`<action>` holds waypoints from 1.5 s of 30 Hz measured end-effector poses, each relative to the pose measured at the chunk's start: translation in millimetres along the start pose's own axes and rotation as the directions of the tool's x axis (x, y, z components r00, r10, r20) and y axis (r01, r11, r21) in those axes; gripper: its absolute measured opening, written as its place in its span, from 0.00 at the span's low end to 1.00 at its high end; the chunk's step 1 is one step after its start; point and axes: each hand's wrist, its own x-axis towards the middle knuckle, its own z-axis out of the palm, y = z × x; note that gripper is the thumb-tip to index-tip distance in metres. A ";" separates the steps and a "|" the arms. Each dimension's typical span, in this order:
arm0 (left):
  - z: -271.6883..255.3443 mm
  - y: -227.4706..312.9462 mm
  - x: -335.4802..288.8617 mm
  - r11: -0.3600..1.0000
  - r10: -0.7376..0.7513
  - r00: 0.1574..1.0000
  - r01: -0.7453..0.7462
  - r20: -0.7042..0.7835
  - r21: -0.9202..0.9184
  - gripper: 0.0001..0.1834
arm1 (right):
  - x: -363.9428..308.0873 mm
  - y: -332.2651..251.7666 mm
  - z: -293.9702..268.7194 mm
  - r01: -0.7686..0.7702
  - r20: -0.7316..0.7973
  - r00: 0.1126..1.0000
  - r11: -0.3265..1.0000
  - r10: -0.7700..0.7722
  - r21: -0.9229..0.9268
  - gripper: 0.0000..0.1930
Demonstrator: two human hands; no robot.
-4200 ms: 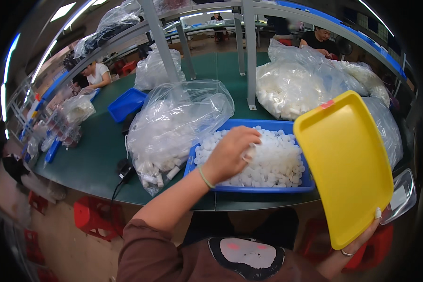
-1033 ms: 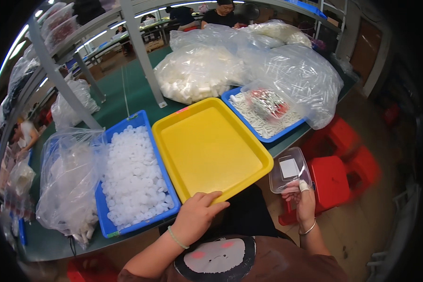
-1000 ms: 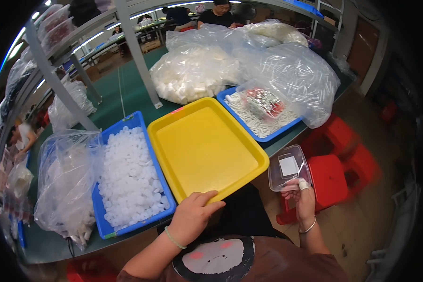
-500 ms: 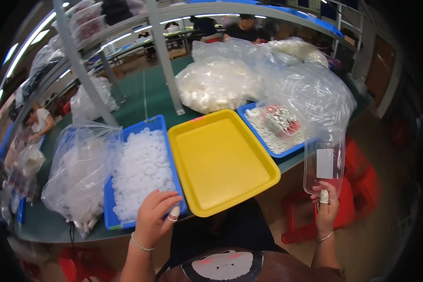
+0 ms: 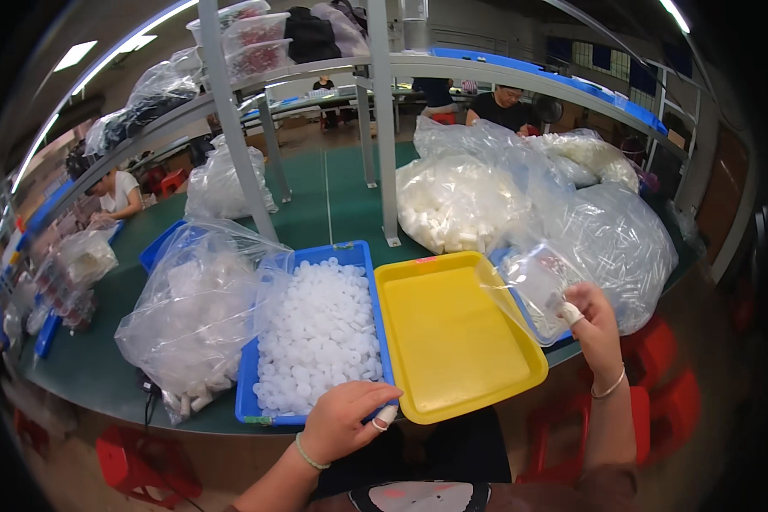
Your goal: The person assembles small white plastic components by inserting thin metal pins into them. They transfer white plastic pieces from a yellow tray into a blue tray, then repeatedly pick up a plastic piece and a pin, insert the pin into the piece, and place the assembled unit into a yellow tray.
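My right hand point(image 5: 593, 320), with a white cover on one finger, is closed on a clear plastic box point(image 5: 533, 286). The box is tilted above the right blue tray and the yellow tray's right edge. My left hand point(image 5: 350, 416), its thumb also wrapped in white, is closed at the near right corner of the left blue tray point(image 5: 249, 380). Many small white plastic caps point(image 5: 320, 333) fill that tray. Between the two blue trays lies the yellow tray point(image 5: 452, 337), with nothing in it. The box mostly hides the right blue tray point(image 5: 559, 340).
Clear bags of white parts stand behind point(image 5: 461, 200), at the right point(image 5: 623, 247) and at the left point(image 5: 200, 320). A grey post point(image 5: 382, 128) rises from the green table point(image 5: 307, 205). Red stools point(image 5: 149, 465) are below. Other people sit farther off.
My right hand has brought the clear box from beside the table, at the right, over the right blue tray. My left hand stays at the left tray's corner. The whole view has shifted.
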 end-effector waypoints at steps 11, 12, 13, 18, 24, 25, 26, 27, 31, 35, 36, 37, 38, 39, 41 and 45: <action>-17.5 -7.3 -7.5 0.997 -0.050 0.996 0.054 0.068 -0.062 0.14 | 185.2 29.9 227.8 0.707 0.353 0.695 0.506 -0.626 -0.495 0.10; -18.2 -6.7 -5.7 0.995 -0.041 0.996 0.047 0.078 -0.088 0.14 | 194.7 37.8 243.9 0.711 0.393 0.689 0.461 -0.609 -0.531 0.09; -18.0 -7.1 -4.0 0.993 -0.029 0.996 0.039 0.088 -0.115 0.14 | 203.2 45.7 257.1 0.713 0.431 0.684 0.414 -0.588 -0.566 0.09; -17.4 -13.4 -4.6 0.992 -0.032 0.985 0.051 0.168 -0.114 0.14 | 229.9 94.6 306.1 0.518 0.412 0.847 0.347 -0.336 -0.782 0.07; -17.7 -12.5 -5.0 0.995 -0.054 0.982 0.067 0.182 -0.068 0.14 | 185.1 35.3 211.3 0.481 0.360 0.875 0.496 -0.323 -0.723 0.15; -18.6 -11.4 -6.8 0.997 -0.051 0.986 0.060 0.159 -0.057 0.14 | 173.1 32.1 173.9 0.485 0.308 0.866 0.516 -0.394 -0.706 0.17; -18.8 -9.0 -7.0 0.997 -0.049 0.991 0.056 0.128 -0.050 0.13 | 163.7 34.3 131.9 0.430 0.262 0.894 0.529 -0.364 -0.731 0.18; -19.5 -7.0 -6.1 0.998 -0.040 0.992 0.047 0.124 -0.050 0.13 | 150.0 31.5 89.4 0.288 0.147 0.950 0.586 -0.276 -0.757 0.18; -15.3 -4.0 1.4 0.998 -0.006 0.995 0.013 0.102 -0.068 0.12 | 88.5 58.8 -63.4 -0.076 -0.157 0.977 0.444 -0.147 -0.893 0.18; -12.7 -3.2 -0.9 0.995 -0.052 0.998 0.055 0.041 -0.079 0.12 | 89.7 113.0 -112.9 -0.248 -0.266 0.964 0.472 0.028 -0.846 0.17; -11.8 -3.0 -1.0 0.995 -0.061 0.998 0.062 0.023 -0.082 0.11 | 90.7 118.1 -114.5 -0.228 -0.275 0.961 0.503 -0.021 -0.834 0.17; -10.8 -2.8 -0.8 0.994 -0.069 0.998 0.069 0.004 -0.086 0.11 | 95.3 124.6 -117.8 -0.213 -0.254 0.967 0.496 -0.015 -0.842 0.17; -10.3 -2.6 -1.3 0.994 -0.077 0.997 0.076 -0.010 -0.077 0.11 | 98.8 130.6 -118.0 -0.201 -0.234 0.972 0.493 -0.006 -0.846 0.16; -9.0 -2.2 -2.1 0.994 -0.083 0.996 0.081 -0.018 -0.068 0.11 | 101.8 135.6 -119.5 -0.190 -0.215 0.976 0.489 0.004 -0.851 0.15; -6.9 -1.5 -3.3 0.995 -0.092 0.995 0.090 -0.029 -0.050 0.11 | 105.3 138.4 -119.6 -0.246 -0.255 0.965 0.520 0.056 -0.818 0.14; -8.4 0.9 -4.0 0.996 -0.093 0.996 0.093 -0.009 -0.002 0.10 | 106.4 134.3 -112.7 -0.283 -0.309 0.948 0.655 0.079 -0.701 0.12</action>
